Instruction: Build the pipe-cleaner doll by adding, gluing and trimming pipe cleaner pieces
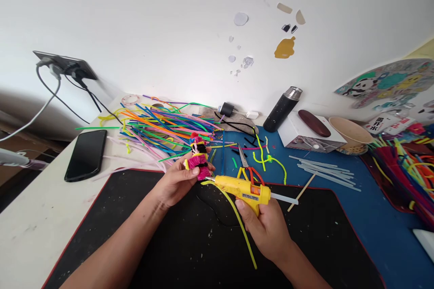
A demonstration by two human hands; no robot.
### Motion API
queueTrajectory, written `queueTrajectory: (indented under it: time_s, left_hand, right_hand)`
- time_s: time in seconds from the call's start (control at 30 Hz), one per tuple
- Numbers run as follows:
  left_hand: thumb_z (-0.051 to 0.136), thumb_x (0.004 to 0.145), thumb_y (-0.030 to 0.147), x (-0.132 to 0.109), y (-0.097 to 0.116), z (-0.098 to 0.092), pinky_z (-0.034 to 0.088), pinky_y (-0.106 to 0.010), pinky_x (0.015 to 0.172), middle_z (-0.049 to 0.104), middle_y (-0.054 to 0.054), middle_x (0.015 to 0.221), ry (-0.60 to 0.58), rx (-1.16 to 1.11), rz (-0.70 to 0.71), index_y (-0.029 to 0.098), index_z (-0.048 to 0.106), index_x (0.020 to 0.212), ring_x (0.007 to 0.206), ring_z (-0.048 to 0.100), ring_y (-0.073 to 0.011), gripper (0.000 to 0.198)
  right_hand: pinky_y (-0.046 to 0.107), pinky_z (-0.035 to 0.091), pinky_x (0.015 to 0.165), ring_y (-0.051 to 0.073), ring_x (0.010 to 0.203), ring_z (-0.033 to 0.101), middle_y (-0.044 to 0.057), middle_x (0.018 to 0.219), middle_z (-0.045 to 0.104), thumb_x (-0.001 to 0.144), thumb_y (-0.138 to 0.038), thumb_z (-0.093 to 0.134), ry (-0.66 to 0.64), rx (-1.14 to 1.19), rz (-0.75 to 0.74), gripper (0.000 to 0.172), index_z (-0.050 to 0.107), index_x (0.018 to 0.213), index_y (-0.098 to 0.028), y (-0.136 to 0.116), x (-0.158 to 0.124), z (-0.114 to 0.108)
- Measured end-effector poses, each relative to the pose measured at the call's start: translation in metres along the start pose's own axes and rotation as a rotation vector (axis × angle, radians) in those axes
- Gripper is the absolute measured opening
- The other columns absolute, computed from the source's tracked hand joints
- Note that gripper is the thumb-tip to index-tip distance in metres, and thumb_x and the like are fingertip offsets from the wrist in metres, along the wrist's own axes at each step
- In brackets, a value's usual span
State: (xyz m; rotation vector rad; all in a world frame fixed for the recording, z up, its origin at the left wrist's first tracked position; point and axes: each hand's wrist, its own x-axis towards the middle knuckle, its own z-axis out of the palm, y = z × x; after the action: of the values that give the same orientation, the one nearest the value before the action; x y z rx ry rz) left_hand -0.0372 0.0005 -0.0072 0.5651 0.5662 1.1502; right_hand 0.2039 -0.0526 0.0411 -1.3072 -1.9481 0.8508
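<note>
A small pipe-cleaner figure (pixel 198 160) in magenta, black, white and yellow is held upright in my left hand (pixel 178 181), its fingers closed round it. My right hand (pixel 267 228) grips a yellow glue gun (pixel 237 188) by its handle, with a translucent glue stick (pixel 285 198) poking out of the back. The gun's metal nozzle meets the lower part of the figure, or is very near it. From the figure's base a long yellow-green pipe cleaner (pixel 240 220) hangs down to the right over the black mat (pixel 176 244).
Many coloured pipe cleaners (pixel 162 124) lie behind my left hand. Beyond the gun are scissors (pixel 243 158). Loose glue sticks (pixel 325 169) and a wooden stick (pixel 301 192) lie right, below a white box (pixel 305 133), a bowl (pixel 351 133) and a black flask (pixel 281 110). A phone (pixel 86 154) rests left.
</note>
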Motion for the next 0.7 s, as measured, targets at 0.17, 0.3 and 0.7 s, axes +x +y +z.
queueTrajectory:
  time_s: [0.17, 0.3, 0.7]
  left_hand:
    - [0.095, 0.072, 0.027, -0.0006, 0.0010, 0.0005, 0.051, -0.035, 0.085, 0.081, -0.011, 0.098, -0.001, 0.008, -0.002, 0.018, 0.076, 0.127, 0.087, 0.074, -0.0233, 0.059]
    - [0.096, 0.071, 0.028, -0.0006, 0.0009, -0.0004, 0.051, -0.035, 0.086, 0.081, -0.011, 0.098, 0.000, 0.013, 0.000, 0.019, 0.075, 0.127, 0.087, 0.074, -0.0236, 0.061]
    - [0.095, 0.073, 0.029, -0.0002, -0.0018, -0.0031, 0.051, -0.036, 0.087, 0.081, -0.011, 0.099, -0.015, 0.017, 0.005, 0.019, 0.076, 0.124, 0.088, 0.074, -0.0237, 0.055]
  right_hand:
    - [0.025, 0.036, 0.045, 0.012, 0.041, 0.046, -0.004, 0.047, 0.046, 0.104, -0.037, 0.051, 0.006, -0.010, -0.003, 0.046, 0.043, 0.060, -0.025, -0.0004, -0.0001, -0.0002]
    - [0.024, 0.037, 0.045, 0.012, 0.041, 0.047, -0.004, 0.046, 0.046, 0.103, -0.036, 0.051, 0.021, -0.015, -0.012, 0.046, 0.043, 0.060, -0.025, -0.0007, 0.0006, -0.0001]
    - [0.024, 0.038, 0.043, 0.012, 0.040, 0.049, -0.004, 0.045, 0.048, 0.103, -0.036, 0.052, 0.040, 0.003, -0.012, 0.045, 0.045, 0.059, -0.025, -0.0007, 0.0007, 0.0003]
